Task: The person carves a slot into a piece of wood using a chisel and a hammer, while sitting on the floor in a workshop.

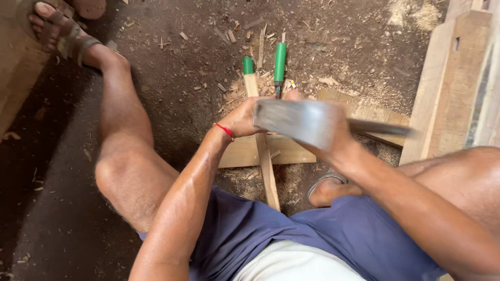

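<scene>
I see the right hand (333, 136) gripping a blurred hatchet (297, 122), mid-swing by my guess. Left hand (245, 118) is closed round a wooden stick (264, 156) lying across a board (245, 153). Beyond, two green-handled chisels (279, 65) lie among chips. The next stroke needs fingers kept off the cut line.

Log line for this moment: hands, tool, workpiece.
left hand: gripping wooden stick | right hand: holding blurred flat blade | stick: across plank | green-handled tool: on ground
</scene>
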